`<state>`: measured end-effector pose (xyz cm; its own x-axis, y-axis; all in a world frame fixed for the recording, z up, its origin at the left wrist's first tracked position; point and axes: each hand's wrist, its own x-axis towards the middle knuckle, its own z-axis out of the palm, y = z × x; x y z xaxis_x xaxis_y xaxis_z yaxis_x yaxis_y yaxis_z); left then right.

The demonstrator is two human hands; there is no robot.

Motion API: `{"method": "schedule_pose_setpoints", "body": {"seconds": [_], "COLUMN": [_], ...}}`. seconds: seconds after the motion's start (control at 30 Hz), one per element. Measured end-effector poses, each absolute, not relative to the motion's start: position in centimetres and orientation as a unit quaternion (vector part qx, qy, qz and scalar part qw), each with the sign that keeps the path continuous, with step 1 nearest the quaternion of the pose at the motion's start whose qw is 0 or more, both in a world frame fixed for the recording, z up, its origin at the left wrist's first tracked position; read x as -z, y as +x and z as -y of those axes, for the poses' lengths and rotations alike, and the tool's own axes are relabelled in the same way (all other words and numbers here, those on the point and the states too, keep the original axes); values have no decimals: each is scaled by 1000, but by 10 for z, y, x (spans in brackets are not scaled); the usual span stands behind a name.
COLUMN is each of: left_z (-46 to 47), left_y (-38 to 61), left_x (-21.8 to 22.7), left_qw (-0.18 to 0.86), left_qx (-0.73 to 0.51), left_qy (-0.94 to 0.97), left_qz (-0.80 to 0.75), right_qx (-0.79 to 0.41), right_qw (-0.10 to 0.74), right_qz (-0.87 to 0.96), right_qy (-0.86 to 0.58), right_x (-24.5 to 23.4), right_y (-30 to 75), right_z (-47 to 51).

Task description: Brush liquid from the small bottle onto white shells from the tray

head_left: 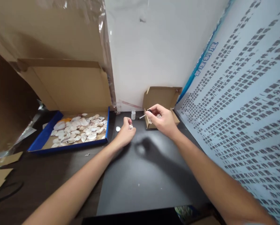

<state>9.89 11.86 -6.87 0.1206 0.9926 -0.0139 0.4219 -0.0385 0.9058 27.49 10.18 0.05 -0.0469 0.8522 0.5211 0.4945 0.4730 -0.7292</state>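
Observation:
My left hand (125,132) is closed around a small white shell, whose edge peeks out by the fingers. Another white shell (118,128) lies on the dark mat just left of that hand. My right hand (162,120) pinches a thin brush (143,116) with a dark cap, its tip pointing left toward a small clear bottle (133,114) standing on the mat. Both hands hover over the far part of the dark mat (144,175).
A blue-edged cardboard box (46,134) holding several white shells sits at left, its lid raised. A small open cardboard box (162,97) stands behind my right hand. A printed poster (243,109) leans along the right. Cardboard scraps (1,168) lie at the near left.

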Motion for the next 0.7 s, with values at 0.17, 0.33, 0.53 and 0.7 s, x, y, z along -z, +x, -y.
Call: {"method": "schedule_pose_setpoints", "body": {"seconds": [0.17,0.33,0.53,0.7], "left_z": [-86,-84,-91,-89], "left_y": [81,72,64,62], "left_x": [62,66,70,77], "left_qw": [559,636,641,602], "left_qx": [-296,-282,-269,-265], "left_qy": [619,578,569,597], "left_qz": [-466,-427,-440,-460], "right_qx": [-227,-280,-286,-273], "right_qw": [517,535,521,500], "right_qz": [662,636,648,673], "right_qy": [-494,-481,-477,-472], "right_x": [34,61,73,71], "right_y": [275,269,265,261], "right_z": [-85,-79,-72,-65]}}
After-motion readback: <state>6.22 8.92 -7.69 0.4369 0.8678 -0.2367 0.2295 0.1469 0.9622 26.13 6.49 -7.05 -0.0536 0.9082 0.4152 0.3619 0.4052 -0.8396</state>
